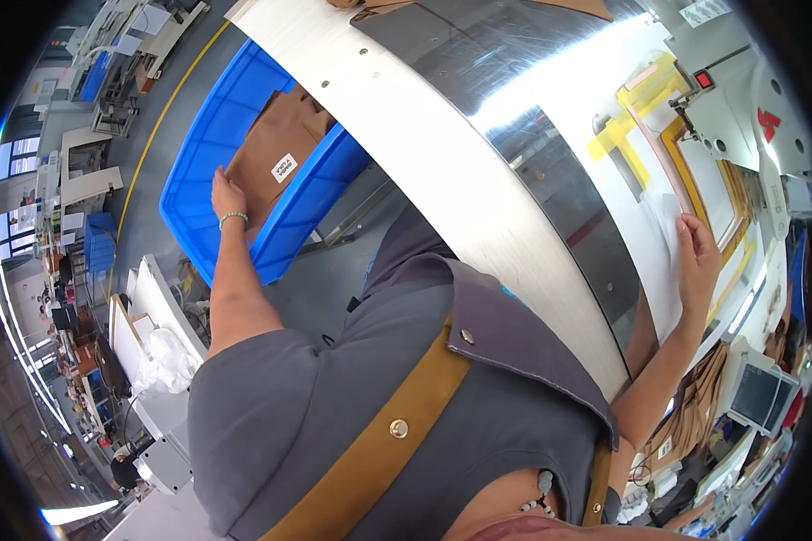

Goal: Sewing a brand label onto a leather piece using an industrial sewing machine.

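Observation:
My left hand (228,195), with a beaded bracelet at the wrist, reaches into a blue plastic bin (182,194). It grips the near-left edge of a brown fabric piece (266,153) there, its fingers partly hidden. A small white printed label (283,168) lies on the fabric. Far to the right, my right hand (697,257) is closed on the edge of a thin white sheet (663,248). That sheet hangs beside a yellow-taped frame (695,171) under the head of a pale sewing machine (740,117).
A long metal-topped worktable (442,135) curves between bin and machine. Brown pieces (695,397) hang near a grey control screen (760,395) at lower right. At left stand a white plastic bag (164,361) and other machines. A yellow line (158,126) marks the floor.

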Motion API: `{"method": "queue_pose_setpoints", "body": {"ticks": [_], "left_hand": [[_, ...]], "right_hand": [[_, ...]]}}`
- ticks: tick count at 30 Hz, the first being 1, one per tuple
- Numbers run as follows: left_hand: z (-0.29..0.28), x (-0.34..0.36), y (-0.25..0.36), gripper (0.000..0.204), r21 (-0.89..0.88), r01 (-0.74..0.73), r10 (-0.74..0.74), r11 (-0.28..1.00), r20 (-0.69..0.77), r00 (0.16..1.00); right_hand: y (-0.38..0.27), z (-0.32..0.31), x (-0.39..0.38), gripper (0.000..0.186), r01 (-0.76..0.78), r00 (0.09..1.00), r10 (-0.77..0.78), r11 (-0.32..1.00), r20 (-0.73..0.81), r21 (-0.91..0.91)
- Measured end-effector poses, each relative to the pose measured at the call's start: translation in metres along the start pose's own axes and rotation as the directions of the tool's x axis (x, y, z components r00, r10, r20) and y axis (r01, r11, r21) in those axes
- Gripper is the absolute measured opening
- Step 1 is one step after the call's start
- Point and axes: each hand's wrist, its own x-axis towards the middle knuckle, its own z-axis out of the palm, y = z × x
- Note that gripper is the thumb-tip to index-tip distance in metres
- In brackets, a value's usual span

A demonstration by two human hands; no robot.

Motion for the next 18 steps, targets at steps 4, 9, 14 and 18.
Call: {"method": "queue_pose_setpoints", "body": {"ticks": [4,9,14,18], "left_hand": [[-0.037,-0.005,0.044,0.054,-0.103,-0.101,0.092,0.989,-0.091,0.992],[-0.012,-0.022,-0.041,0.067,0.093,-0.007,0.007,0.996,-0.003,1.0],[0.015,-0.014,-0.033,0.068,0.398,0.277,-0.459,0.874,0.494,0.738],[0.003,0.051,-0.004,0.063,0.306,0.047,-0.09,0.951,0.127,0.988]], "right_hand": [[0.0,0.002,-0.003,0.025,-0.001,1.0,0.001,1.0,-0.002,0.0],[0.0,-0.003,0.001,0.024,-0.046,0.997,0.044,0.998,0.059,0.041],[-0.008,-0.005,0.003,0.023,0.115,0.993,-0.116,0.993,0.026,0.011],[-0.007,-0.02,0.008,0.021,0.305,0.952,-0.303,0.951,-0.049,0.046]]}}
